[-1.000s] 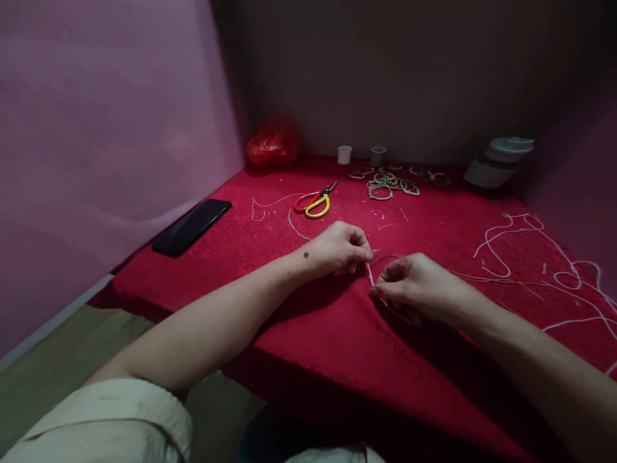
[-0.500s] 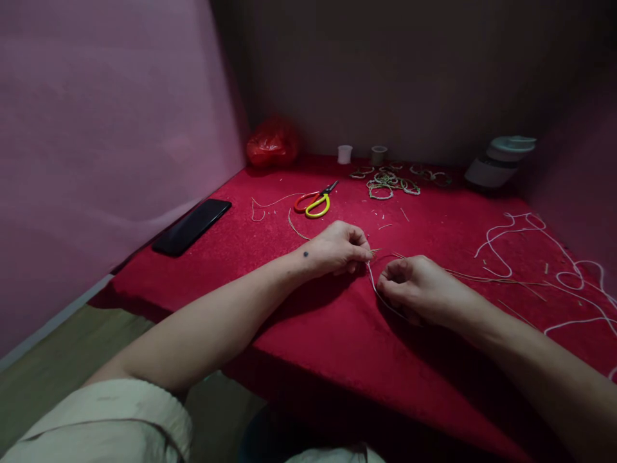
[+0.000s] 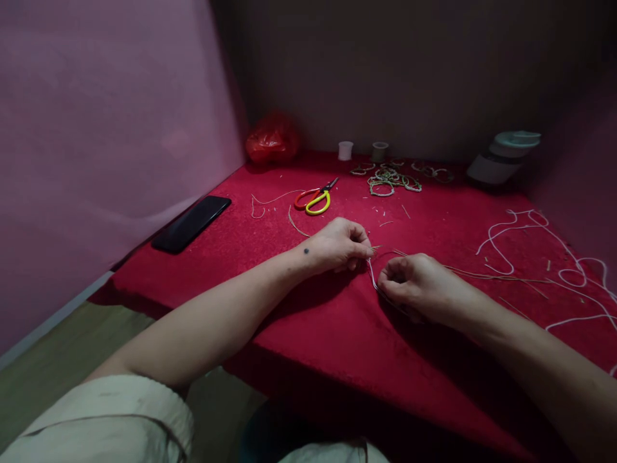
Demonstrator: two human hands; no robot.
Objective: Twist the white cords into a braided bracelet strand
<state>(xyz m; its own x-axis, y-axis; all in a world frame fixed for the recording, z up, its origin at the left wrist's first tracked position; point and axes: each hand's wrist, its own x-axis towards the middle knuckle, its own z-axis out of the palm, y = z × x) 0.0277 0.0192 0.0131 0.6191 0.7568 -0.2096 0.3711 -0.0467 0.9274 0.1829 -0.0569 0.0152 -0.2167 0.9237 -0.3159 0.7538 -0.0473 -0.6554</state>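
White cord (image 3: 372, 275) — apparently less straight now

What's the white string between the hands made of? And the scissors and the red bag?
White string: perhaps cotton or nylon cord; thin, bendy and fairly dull, but its fibres don't show. Scissors: probably metal blades, dark grey; the smooth red and yellow handles look plastic or coated. Red bag: likely thin plastic, because it's shiny and crinkled.

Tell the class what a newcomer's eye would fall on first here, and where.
Probably the vivid red cloth, filling the middle of the view. On it, scissors with one red and one yellow handle lie beyond the left hand, which pinches white cord; a black phone lies near the cloth's left edge.
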